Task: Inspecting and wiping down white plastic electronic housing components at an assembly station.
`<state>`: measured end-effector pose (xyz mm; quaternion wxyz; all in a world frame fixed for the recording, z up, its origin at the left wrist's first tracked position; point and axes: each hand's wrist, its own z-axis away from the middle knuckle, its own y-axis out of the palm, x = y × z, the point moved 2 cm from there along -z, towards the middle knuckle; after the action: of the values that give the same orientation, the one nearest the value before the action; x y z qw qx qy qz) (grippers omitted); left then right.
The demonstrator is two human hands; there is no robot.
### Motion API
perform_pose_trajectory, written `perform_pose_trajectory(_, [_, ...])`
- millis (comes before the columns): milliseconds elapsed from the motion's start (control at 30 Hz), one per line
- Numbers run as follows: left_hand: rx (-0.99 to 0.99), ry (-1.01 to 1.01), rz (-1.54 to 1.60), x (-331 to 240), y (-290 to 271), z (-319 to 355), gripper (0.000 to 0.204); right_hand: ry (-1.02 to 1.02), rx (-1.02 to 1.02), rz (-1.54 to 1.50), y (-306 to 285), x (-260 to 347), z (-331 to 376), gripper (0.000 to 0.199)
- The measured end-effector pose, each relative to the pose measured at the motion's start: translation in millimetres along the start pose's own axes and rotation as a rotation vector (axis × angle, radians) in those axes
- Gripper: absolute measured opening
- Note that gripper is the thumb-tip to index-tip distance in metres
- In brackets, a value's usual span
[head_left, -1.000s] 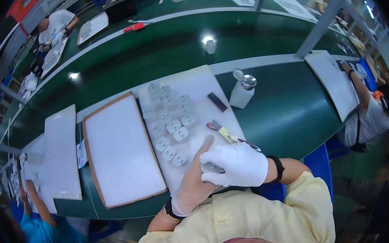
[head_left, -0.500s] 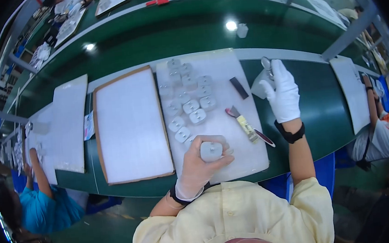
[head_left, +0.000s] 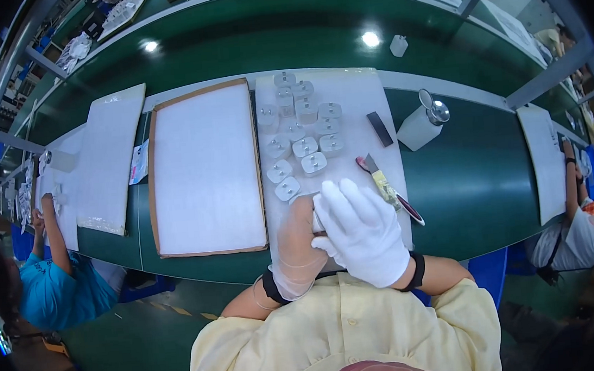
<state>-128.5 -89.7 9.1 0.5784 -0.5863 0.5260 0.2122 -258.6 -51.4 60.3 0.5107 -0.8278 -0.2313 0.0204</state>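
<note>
My left hand, in a thin translucent glove, is closed around a white plug adapter, low over the front of the pale mat. Most of that adapter is hidden behind my right hand. The right hand wears a white cloth glove and lies over the adapter, its fingers stretched out. Beyond both hands, several white plug adapters stand in loose rows with their metal prongs facing up. A brush or blade tool with a yellow-wrapped handle lies beside my right hand, along with a dark red-and-white handled tool.
A black bar rests at the mat's right side. Right of it stands a white bottle with a metal dish top. On the left lies a brown-edged white tray. Co-workers sit at either side, one in a blue shirt.
My right hand has come away from the metal-topped bottle, moving left and nearer, onto the adapter in my left hand. The whole view has shifted slightly.
</note>
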Motion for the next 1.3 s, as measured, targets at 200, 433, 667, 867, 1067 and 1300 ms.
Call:
perform_pose_trajectory(200, [-0.030,-0.177,0.225,7.2,2.1,-0.8,0.040,-0.078,0.046,-0.263,9.5,-4.4,22.6,0.036])
perform_pose_trajectory(433, [0.041,-0.345,0.625,2.8,-2.7,-4.9,0.038,0.027,-0.182,-0.386,-9.7,-20.6,9.3,0.035])
perform_pose_trajectory(667, [0.123,-0.167,0.450,0.5,3.1,-2.9,0.043,0.193,-0.103,-0.451,9.2,-28.4,22.1,0.027])
perform_pose_trajectory(867, [0.189,-0.198,0.415,-6.1,-1.3,-11.0,0.049,0.508,-0.018,-0.888,14.6,-30.7,28.6,0.020])
perform_pose_trajectory(1067, [0.263,-0.300,0.401,-2.9,-0.1,-5.3,0.053,0.565,0.029,-0.949,26.0,-32.6,35.3,0.017])
perform_pose_trajectory(1300, [0.402,-0.187,0.283,-11.6,-6.4,1.0,0.054,0.641,0.066,-0.891,28.3,-38.1,42.6,0.011])
